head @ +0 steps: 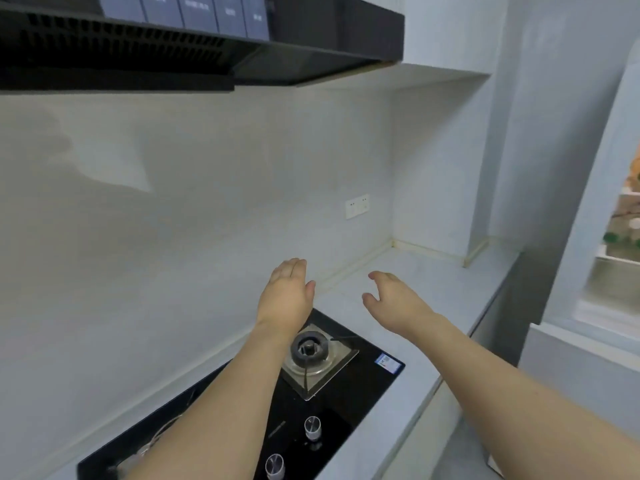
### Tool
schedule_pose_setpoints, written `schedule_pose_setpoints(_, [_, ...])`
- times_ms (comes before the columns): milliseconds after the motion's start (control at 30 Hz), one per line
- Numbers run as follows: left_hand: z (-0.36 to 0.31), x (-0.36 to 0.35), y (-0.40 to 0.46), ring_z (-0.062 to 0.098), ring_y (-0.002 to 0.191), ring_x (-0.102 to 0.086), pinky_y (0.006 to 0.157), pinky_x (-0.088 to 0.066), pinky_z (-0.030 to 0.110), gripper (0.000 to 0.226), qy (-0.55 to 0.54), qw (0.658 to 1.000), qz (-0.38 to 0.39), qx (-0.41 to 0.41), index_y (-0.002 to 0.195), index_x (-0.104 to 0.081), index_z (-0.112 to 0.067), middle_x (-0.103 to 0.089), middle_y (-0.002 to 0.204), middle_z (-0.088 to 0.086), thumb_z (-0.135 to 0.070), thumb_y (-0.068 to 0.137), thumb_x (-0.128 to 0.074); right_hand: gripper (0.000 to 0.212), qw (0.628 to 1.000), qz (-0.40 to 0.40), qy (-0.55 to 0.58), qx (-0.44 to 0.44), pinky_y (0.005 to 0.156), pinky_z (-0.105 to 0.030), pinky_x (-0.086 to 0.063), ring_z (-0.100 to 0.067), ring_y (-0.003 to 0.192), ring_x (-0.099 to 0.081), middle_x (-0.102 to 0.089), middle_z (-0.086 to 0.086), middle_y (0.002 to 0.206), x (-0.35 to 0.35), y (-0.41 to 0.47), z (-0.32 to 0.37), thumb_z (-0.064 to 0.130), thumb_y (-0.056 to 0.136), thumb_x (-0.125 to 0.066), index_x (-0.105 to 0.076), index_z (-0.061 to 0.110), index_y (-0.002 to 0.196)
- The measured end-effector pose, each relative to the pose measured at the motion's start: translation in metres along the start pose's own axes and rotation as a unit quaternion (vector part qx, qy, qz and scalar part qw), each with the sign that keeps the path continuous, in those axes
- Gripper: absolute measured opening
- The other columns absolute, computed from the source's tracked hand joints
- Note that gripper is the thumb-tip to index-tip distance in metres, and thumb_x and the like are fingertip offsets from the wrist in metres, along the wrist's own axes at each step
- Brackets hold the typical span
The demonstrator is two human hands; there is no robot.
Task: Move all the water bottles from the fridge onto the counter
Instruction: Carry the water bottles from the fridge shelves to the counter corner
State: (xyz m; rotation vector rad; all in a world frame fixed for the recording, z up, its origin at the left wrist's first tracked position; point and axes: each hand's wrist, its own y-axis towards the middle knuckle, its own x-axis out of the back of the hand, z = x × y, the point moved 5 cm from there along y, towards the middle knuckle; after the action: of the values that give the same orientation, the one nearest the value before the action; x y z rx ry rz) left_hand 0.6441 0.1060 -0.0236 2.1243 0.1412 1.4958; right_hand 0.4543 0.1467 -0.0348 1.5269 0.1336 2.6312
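My left hand (pixel 286 296) and my right hand (pixel 394 302) are both stretched out over the pale grey counter (pixel 446 289), fingers apart and holding nothing. The left hand hovers above the far end of the hob, the right one above bare counter. At the far right edge the fridge (pixel 609 237) stands with its door open; blurred shelves with orange and green items show inside. No water bottle is clearly visible in the head view.
A black glass gas hob (pixel 349 396) with a burner (pixel 309 345) and two knobs (pixel 312 427) lies in the counter below my arms. A black range hood (pixel 207 50) hangs overhead. A white wall socket (pixel 356 206) sits on the backsplash.
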Motion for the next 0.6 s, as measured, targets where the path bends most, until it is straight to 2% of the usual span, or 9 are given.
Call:
schedule_pose_setpoints(200, [-0.088,-0.033,0.027,0.02,0.146,-0.027,0.118,-0.019,0.027,0.051,-0.028,0.996,0.02,-0.077,0.152,-0.032,-0.008,-0.034,0.157,0.007,-0.029,0.105,-0.041,0.056,0.997,-0.037,-0.01,-0.07,0.112,-0.032,-0.028,-0.024,0.14,-0.033,-0.03,-0.009,0.155,0.046,-0.019,-0.078,0.031,0.1,-0.039,-0.026,0.01,0.15])
schedule_pose_setpoints(467, [-0.18,-0.082,0.053,0.024,0.136,-0.04,0.113,-0.032,0.033,0.047,-0.076,0.982,0.059,-0.161,0.146,-0.04,-0.007,-0.044,0.149,0.01,-0.026,0.103,-0.046,0.056,0.985,-0.081,-0.012,-0.151,0.111,-0.035,-0.03,-0.024,0.139,-0.035,-0.032,-0.009,0.155,0.088,-0.04,-0.156,0.032,0.1,-0.04,-0.026,0.011,0.15])
schedule_pose_setpoints(600, [-0.212,-0.11,0.066,0.023,0.141,-0.035,0.116,-0.029,0.033,0.049,-0.087,0.974,0.078,-0.193,0.149,-0.036,-0.007,-0.04,0.153,0.009,-0.027,0.104,-0.043,0.056,0.977,-0.1,-0.009,-0.191,0.111,-0.036,-0.032,-0.024,0.139,-0.035,-0.033,-0.008,0.154,0.098,-0.04,-0.192,0.031,0.099,-0.042,-0.028,0.012,0.15])
